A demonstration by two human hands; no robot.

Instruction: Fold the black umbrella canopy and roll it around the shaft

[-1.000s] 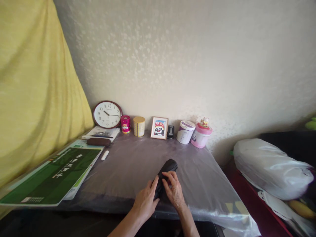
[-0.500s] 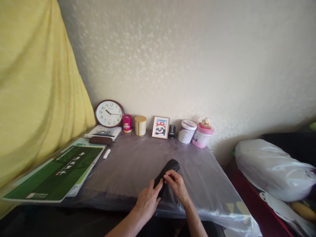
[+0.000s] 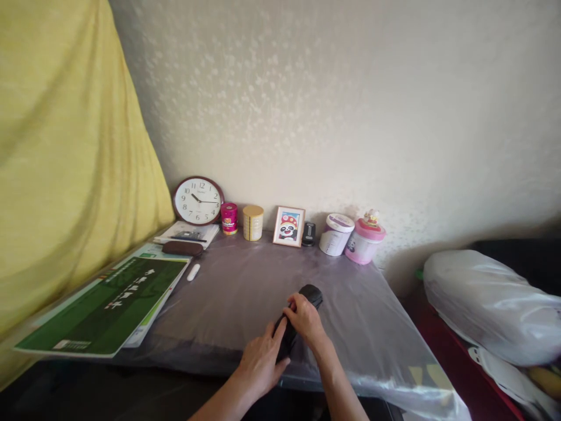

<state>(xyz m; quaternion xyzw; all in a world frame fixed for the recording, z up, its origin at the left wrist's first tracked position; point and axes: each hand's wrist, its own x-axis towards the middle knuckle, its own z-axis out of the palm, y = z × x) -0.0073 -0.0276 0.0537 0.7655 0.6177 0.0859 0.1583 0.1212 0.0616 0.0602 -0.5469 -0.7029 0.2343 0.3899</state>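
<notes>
A long black pouch (image 3: 312, 292) lies slantwise near the front of the covered table, its rounded far end pointing away to the right. My left hand (image 3: 262, 358) holds its near part, index finger stretched along the top and thumb on the near end. Over the middle of the pouch, my right hand (image 3: 304, 318) is closed in a pinch, fingertips at its upper side close to my left index finger. Whatever small part those fingertips grip is hidden. Both hands cover much of the pouch.
Against the wall stand a clock (image 3: 198, 201), a pink can (image 3: 229, 218), a yellow-lidded can (image 3: 253, 223), a panda picture frame (image 3: 288, 227) and two tubs (image 3: 336, 235). Green booklets (image 3: 109, 310), a brown case (image 3: 182, 248) and a white stick (image 3: 193, 272) lie left. A plastic bag (image 3: 491, 304) sits right.
My right hand has shifted slightly left and up along the pouch, its fingers now curled more over it. My left thumb has moved outward. The view has swung slightly left.
</notes>
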